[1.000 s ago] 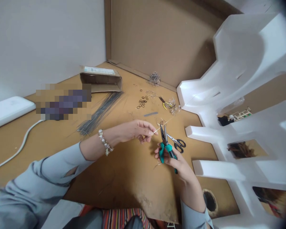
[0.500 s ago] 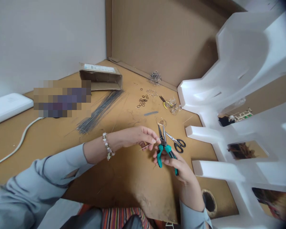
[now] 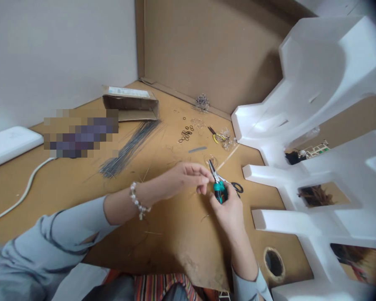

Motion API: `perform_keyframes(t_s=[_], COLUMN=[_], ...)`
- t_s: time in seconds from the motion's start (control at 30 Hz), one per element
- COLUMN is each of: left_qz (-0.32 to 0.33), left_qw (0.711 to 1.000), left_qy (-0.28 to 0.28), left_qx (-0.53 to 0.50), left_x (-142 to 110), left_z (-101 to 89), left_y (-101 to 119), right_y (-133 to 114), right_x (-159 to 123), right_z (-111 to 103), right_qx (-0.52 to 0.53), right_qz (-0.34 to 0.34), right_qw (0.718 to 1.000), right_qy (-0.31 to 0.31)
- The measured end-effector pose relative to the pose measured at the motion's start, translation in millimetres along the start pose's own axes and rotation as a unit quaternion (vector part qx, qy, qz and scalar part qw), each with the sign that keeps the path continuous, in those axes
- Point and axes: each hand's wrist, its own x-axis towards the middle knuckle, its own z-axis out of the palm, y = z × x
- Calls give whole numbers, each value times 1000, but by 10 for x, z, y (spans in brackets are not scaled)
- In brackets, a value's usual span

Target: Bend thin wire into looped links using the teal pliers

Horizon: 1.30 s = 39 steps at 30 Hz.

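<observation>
My right hand (image 3: 230, 207) is wrapped round teal-and-black long-nose pliers (image 3: 218, 186), whose jaws point away from me and look closed. My left hand (image 3: 189, 177), a beaded bracelet at its wrist, is just left of the jaws. Its thumb and fingers are pinched together close to the pliers; whatever they hold is too fine to make out. Behind my right hand lie black-handled scissors (image 3: 237, 187), partly covered. Thin wire rings (image 3: 211, 160) lie just beyond the plier tips. A short curved bit of wire (image 3: 204, 217) lies below my hands.
A bundle of straight grey wires (image 3: 125, 154) lies at left before an open cardboard box (image 3: 130, 104). Dark rings (image 3: 186, 134), yellow-handled cutters (image 3: 218, 137) and tangled wire pieces (image 3: 202, 102) lie farther back. White moulded foam (image 3: 266, 175) borders the right; a round hole (image 3: 274, 262) pierces the table.
The pliers have turned in my right hand and their jaws and handles have closed. The wire seen in my left fingers no longer shows clearly. My left fingers have curled closer to the pliers.
</observation>
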Motion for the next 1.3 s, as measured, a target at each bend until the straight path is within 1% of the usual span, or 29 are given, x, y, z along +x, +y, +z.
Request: perform_keyframes(t_s=[0.07,0.13,0.2,0.3,0.37,0.43,0.5,0.53,0.57,0.6,0.67,0.73,0.8,0.87,0.93,0.97,1.0,1.03,1.1,1.13,1.17,1.23,1.3], left_qz=[-12,1,14,21,27,29,32,37,43,53,66,58,45,43,49,42,25,-1,-61,-84,-93,-73,-19], left_qw=[1000,1000,999,998,997,997,997,997,997,997,997,998,999,999,998,997,998,998,997,995,995,996,999], left_qy=[-1,10,32,58,67,70,70,69,65,59,50,40,28,20,20,19,14,5,-15,-24,-29,-31,-14], left_qx=[1,-5,-14,-8,5,7,-2,-3,-1,2,7,5,4,15,41,55,64,66,55,45,38,30,30], left_x=[-7,-16,-32,-61,-70,-64,-53,-50,-50,-55,-78,-109,-139,-160,-171,-172,-172,-169,-159,-151,-142,-117,-86], left_z=[148,265,344,407,415,394,354,334,318,308,308,329,356,374,376,372,364,355,332,318,300,249,167], left_y=[-120,-227,-308,-390,-426,-436,-413,-389,-359,-325,-254,-191,-148,-126,-123,-127,-134,-145,-167,-175,-175,-146,-78], right_y=[-60,-111,-145,-159,-148,-130,-108,-95,-81,-63,-17,37,83,101,86,70,51,34,8,3,3,14,35], right_x=[-52,-104,-141,-154,-139,-116,-90,-77,-65,-54,-37,-28,-33,-49,-68,-76,-83,-88,-93,-94,-95,-91,-77], right_z=[61,113,156,199,209,202,175,154,129,101,46,10,8,36,77,97,115,130,148,151,147,121,68], right_qx=[-70,-107,-118,-110,-83,-21,83,148,219,291,420,504,552,584,597,593,584,572,554,548,541,516,484], right_qz=[-23,-49,-56,-37,-30,-31,-28,-18,-4,14,50,73,84,97,118,126,131,132,125,118,110,88,65], right_qw=[997,993,991,993,994,996,991,982,967,944,881,814,755,704,665,654,650,654,675,690,707,746,787], right_qy=[29,32,10,-37,-62,-80,-98,-113,-132,-154,-211,-280,-344,-392,-433,-453,-468,-477,-471,-458,-443,-413,-376])
